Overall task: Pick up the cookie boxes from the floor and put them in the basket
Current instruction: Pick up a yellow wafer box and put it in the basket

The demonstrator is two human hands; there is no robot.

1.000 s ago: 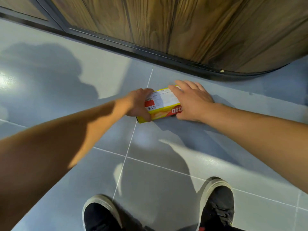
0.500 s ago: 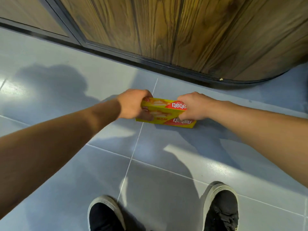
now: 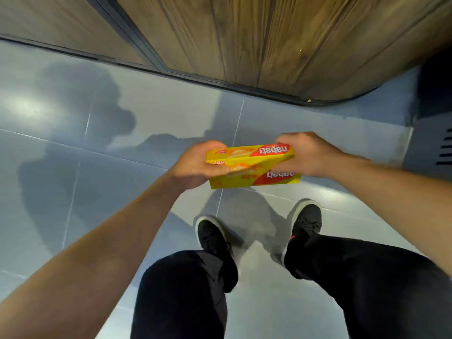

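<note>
Grey tile floor (image 3: 122,143), wood wall panel (image 3: 244,40) ahead, black shoes (image 3: 215,241) below; yellow-red cookie box (image 3: 254,167) held off the floor, left hand (image 3: 195,165) and right hand (image 3: 305,155) gripping its ends.

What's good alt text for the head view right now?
Seen from above, a person's left hand and right hand grip opposite ends of what looks like two stacked yellow cookie boxes, held above a grey tiled floor. Black shoes and dark trousers show below; a wood-panelled wall runs along the top. No basket is visible.
</note>
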